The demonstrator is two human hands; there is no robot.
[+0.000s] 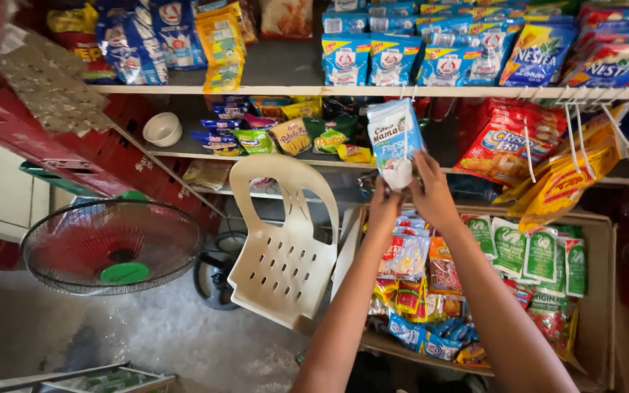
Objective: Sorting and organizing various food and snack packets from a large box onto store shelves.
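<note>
Both my hands are raised in front of the shop shelves, holding a strip of small blue-and-white sachets (394,138) that hangs from a hook under the upper shelf. My left hand (384,206) pinches the strip's lower end from the left. My right hand (431,191) grips it from the right, fingers curled on the bottom sachet. Below my arms sits a cardboard box (600,291) filled with colourful sachet strips and green-and-white packets (531,251).
A cream plastic chair (285,247) leans in front of the shelves, left of the box. A standing fan (111,246) is on the floor at left. Red crates (111,156) slope at upper left. White wire hooks (606,120) with orange packets hang at right.
</note>
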